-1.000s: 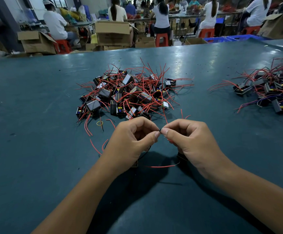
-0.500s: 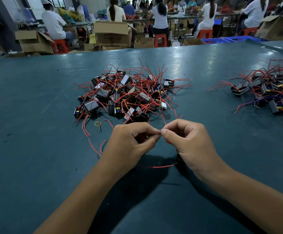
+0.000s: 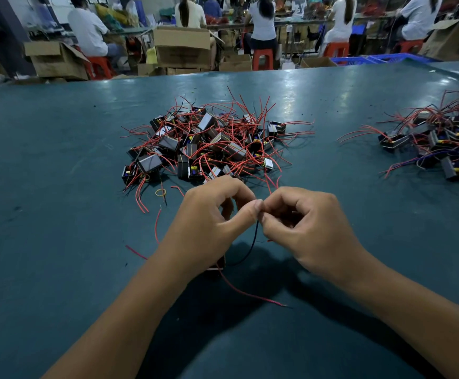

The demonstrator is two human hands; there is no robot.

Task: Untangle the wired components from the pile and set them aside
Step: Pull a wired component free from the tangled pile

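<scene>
Centre frame, the left hand and right hand pinch one dark wire, which now hangs free below the fingertips, a sign it is working loose. Its component peeks under the left wrist; the pile lies just above on the bench.

No text can be read — boxes and components carry nothing legible.
</scene>
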